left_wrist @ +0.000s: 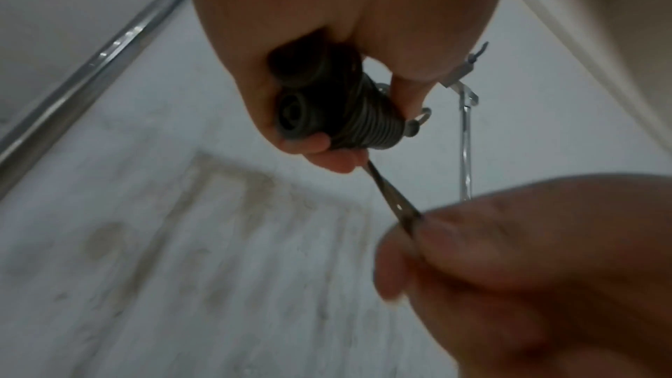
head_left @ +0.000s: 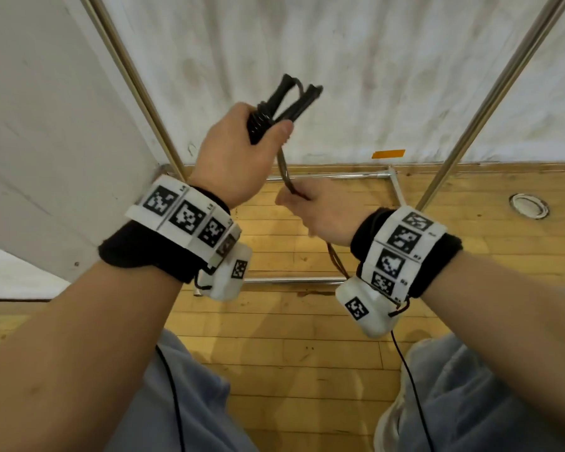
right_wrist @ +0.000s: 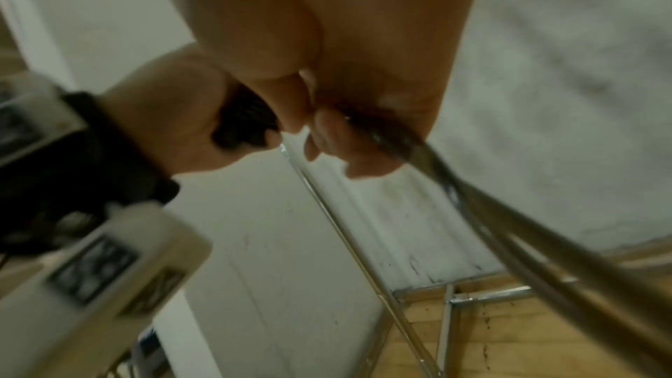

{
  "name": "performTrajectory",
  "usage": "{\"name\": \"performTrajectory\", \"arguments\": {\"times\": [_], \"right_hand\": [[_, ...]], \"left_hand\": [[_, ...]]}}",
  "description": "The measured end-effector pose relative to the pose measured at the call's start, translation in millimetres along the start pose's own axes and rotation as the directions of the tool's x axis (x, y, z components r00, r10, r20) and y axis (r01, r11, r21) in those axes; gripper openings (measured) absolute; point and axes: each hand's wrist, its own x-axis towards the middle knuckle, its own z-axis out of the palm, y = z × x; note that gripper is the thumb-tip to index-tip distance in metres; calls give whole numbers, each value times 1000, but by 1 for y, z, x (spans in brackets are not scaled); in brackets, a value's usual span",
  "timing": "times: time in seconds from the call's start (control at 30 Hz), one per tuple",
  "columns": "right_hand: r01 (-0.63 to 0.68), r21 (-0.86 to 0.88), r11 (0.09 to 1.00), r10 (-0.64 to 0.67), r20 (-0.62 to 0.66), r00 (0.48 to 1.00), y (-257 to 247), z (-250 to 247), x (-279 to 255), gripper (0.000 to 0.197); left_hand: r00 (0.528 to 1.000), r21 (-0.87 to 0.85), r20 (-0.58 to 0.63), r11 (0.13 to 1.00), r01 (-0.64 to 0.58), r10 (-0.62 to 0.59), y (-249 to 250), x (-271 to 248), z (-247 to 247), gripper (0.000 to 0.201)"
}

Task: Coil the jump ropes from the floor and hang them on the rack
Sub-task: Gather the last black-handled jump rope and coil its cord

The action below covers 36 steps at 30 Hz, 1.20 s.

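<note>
- Left hand (head_left: pixel 238 151): raised, fingers and thumb wrapped tight around the two black handles (head_left: pixel 261 120) of a jump rope (head_left: pixel 282 164), held together as a bundle; cord is wound in close turns round the handles inside the grip.
- Handle ends (head_left: pixel 299 93): stick up and away beyond the left fingertips, splayed in a narrow V.
- Jump rope cord: leaves the bundle under the left thumb and runs taut down to the right hand.
- Right hand (head_left: pixel 320 213): lower, just beside the left wrist; fingers (left_wrist: pixel 436 229) curled, pinching the cord between thumb and fingers. Slack cord falls from below the right palm past the wrist; how many strands is hard to tell, the right wrist view being blurred.
- Rack (head_left: pixel 463 132): chrome tube frame, its uprights rising on both sides beyond the fingertips, base rails on the floor below the hands. The left wrist view shows small metal hooks (left_wrist: pixel 463 91) just past the left fingers.
- Wall (head_left: pixel 356 60): white, stained, behind the rack; an orange tape strip (head_left: pixel 388 154) near its foot.
- Floor (head_left: pixel 291 337): wood boards, with a round metal fitting (head_left: pixel 529 205) to the right.
- Wristbands (head_left: pixel 183 220): white panels with black square marker codes over black cuffs; small lettering beside the codes, too small to read.
- Thin black cables hang from both wrist units.
</note>
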Motion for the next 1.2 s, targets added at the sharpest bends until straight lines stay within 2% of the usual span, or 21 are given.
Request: {"name": "performTrajectory", "arguments": {"times": [0.13, 0.2, 0.27, 0.37, 0.47, 0.53, 0.6, 0.7, 0.77, 0.83, 0.93, 1.03, 1.13, 1.2], "right_hand": [[16, -217, 976, -34, -80, 996, 2, -6, -1, 25], [38, -343, 938, -60, -53, 997, 2, -11, -3, 27], [63, -457, 887, -70, 3, 998, -1, -13, -6, 31], [132, -595, 793, -124, 55, 991, -6, -17, -7, 27], [181, -619, 764, -210, 26, 977, -3, -28, -6, 25], [177, -535, 826, -237, -44, 971, 1, -32, -4, 27], [162, -419, 893, -230, -117, 966, 6, -35, 0, 28], [119, -196, 973, -156, -186, 970, 12, -40, 6, 26], [119, -31, 992, -123, -225, 966, 14, -42, 8, 21], [122, 105, 987, -92, -249, 964, 15, -43, 9, 16], [98, 382, 919, -26, -189, 982, 17, -47, 11, 14], [39, 646, 762, -5, -54, 999, 19, -51, 13, 22], [0, 761, 649, 10, -9, 1000, 20, -45, 13, 24], [-15, 798, 602, 50, -19, 999, 19, -36, 14, 22]], "left_hand": [[996, 187, 72, 982, 39, -53, -21, 9, -12, 45], [990, 277, 137, 961, 1, -41, -29, 8, -12, 51], [977, 376, 209, 926, -42, -41, -32, 5, -6, 45], [926, 481, 366, 870, -106, -90, -35, 0, 6, 33], [846, 437, 528, 878, -193, -76, -35, -5, 15, 27], [806, 358, 592, 904, -233, -27, -33, -9, 20, 30], [797, 318, 603, 906, -279, 34, -27, -12, 23, 41], [846, 315, 529, 909, -271, 69, -15, -17, 25, 53], [892, 314, 447, 920, -234, 75, -10, -19, 24, 51], [909, 266, 410, 942, -203, 80, -9, -20, 24, 42], [912, 181, 398, 967, -182, 97, -7, -21, 21, 27], [915, 68, 382, 984, -165, 127, -3, -23, 17, 28], [935, -41, 330, 992, -122, 128, -1, -24, 14, 27], [943, -39, 315, 995, -94, 101, -3, -23, 15, 23]]}}
